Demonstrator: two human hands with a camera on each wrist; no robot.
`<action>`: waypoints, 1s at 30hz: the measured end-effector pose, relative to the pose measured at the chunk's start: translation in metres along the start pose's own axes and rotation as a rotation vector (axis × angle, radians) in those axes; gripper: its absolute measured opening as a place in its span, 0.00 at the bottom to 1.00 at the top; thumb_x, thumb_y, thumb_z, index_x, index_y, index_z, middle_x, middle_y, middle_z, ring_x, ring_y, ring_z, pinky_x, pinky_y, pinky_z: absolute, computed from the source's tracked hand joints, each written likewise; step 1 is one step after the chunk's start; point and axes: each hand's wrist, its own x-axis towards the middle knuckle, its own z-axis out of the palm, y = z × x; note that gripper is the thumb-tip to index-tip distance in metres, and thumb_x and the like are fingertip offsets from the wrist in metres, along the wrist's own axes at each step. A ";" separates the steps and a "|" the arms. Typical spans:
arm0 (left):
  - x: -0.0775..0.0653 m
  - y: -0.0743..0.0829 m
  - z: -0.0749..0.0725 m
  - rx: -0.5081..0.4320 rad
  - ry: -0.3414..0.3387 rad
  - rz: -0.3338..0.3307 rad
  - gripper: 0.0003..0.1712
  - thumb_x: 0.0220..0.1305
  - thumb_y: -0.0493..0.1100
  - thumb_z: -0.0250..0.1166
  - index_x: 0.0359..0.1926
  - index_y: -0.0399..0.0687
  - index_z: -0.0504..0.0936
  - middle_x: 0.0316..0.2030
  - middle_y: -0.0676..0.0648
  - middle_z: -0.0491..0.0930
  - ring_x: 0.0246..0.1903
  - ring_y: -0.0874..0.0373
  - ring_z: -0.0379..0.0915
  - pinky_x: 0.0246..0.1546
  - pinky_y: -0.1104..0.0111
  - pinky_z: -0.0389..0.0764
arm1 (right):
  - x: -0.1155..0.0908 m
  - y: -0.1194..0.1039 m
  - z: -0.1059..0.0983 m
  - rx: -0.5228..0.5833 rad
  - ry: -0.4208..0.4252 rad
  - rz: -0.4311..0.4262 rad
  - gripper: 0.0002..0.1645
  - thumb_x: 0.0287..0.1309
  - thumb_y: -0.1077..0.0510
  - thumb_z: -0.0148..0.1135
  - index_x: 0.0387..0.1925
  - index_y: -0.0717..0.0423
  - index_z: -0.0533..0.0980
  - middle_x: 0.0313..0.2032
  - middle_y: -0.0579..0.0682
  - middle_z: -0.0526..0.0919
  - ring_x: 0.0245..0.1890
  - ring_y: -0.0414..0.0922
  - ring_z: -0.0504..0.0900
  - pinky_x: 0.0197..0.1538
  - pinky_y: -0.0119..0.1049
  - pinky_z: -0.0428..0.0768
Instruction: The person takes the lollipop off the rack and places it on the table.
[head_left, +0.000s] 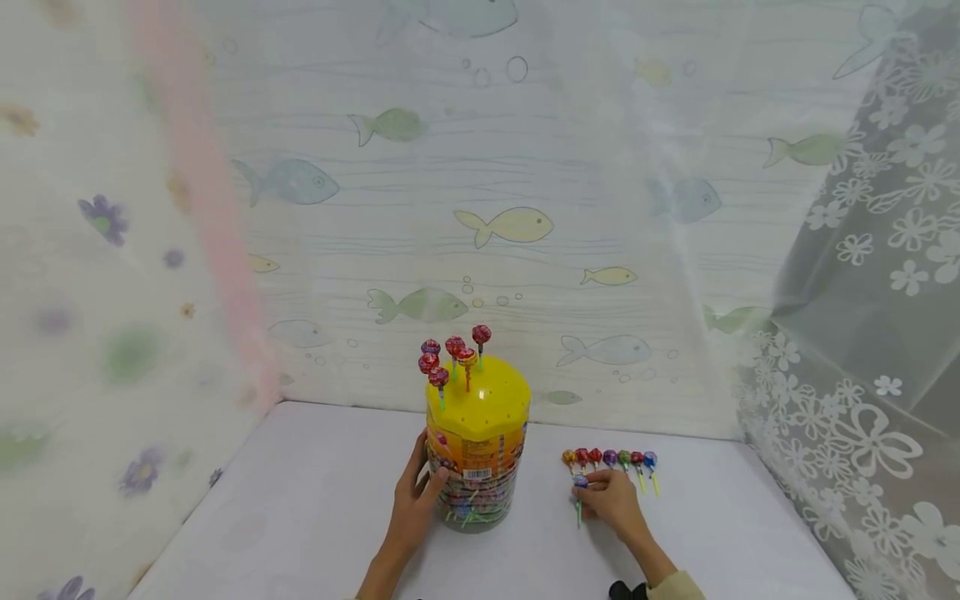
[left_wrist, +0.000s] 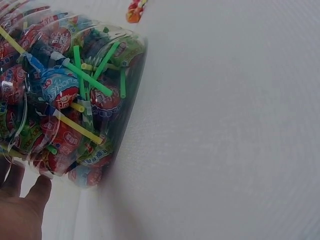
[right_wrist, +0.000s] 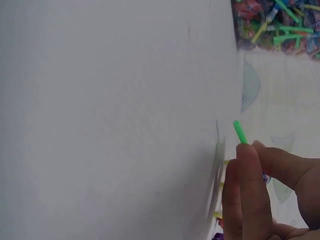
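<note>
In the head view, I take the jar [head_left: 489, 450] as the middle of the clock. It stands upright on the white table [head_left: 315, 517], and through its clear lower wall one can see many packed lollipops [left_wrist: 60, 90] with coloured sticks. On its yellow lid [head_left: 498, 404], six lollipops [head_left: 455, 346] stand on their sticks with heads up, grouped between 9 and 12 o'clock of the lid.

The left hand [head_left: 414, 496] is at 8 o'clock and rests against the side of the jar. Its thumb and fingers are spread apart, and in the left wrist view the fingertips touch the clear wall.

The right hand [head_left: 609, 500] is between 3 and 4 o'clock, well apart from the jar. Between thumb and fingers it pinches a single lollipop [head_left: 580, 482], with its bluish head up and its green stick [right_wrist: 240, 132] pointing down. Just beyond this hand, at 3 o'clock, seven lollipops [head_left: 624, 458] lie side by side in a row, with heads toward the fish-printed backdrop [head_left: 510, 225], which hangs at 12 o'clock. A pale sleeve [head_left: 677, 587] shows at the right wrist, and beside it lies something dark [head_left: 619, 591], too cropped to recognise.
</note>
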 end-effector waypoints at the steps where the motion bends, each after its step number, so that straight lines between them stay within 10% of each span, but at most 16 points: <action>1: 0.000 0.000 0.000 0.003 -0.002 0.001 0.40 0.78 0.47 0.55 0.82 0.57 0.48 0.80 0.43 0.49 0.78 0.36 0.46 0.71 0.32 0.54 | 0.002 0.000 -0.001 -0.013 0.002 -0.003 0.18 0.53 0.69 0.72 0.43 0.76 0.78 0.27 0.53 0.87 0.22 0.44 0.85 0.27 0.37 0.87; 17: 0.001 -0.003 0.000 0.001 0.012 -0.017 0.40 0.77 0.49 0.56 0.82 0.58 0.49 0.80 0.45 0.50 0.78 0.38 0.48 0.71 0.33 0.55 | 0.006 -0.003 -0.011 -0.086 -0.007 0.009 0.24 0.53 0.66 0.73 0.47 0.78 0.75 0.29 0.57 0.83 0.23 0.42 0.82 0.27 0.36 0.86; 30: 0.000 -0.002 0.000 -0.008 0.008 -0.015 0.41 0.77 0.49 0.56 0.82 0.51 0.47 0.80 0.45 0.50 0.78 0.38 0.47 0.71 0.33 0.54 | -0.013 -0.044 -0.024 -0.114 -0.017 -0.153 0.19 0.58 0.63 0.71 0.48 0.73 0.79 0.33 0.53 0.85 0.31 0.45 0.84 0.28 0.33 0.84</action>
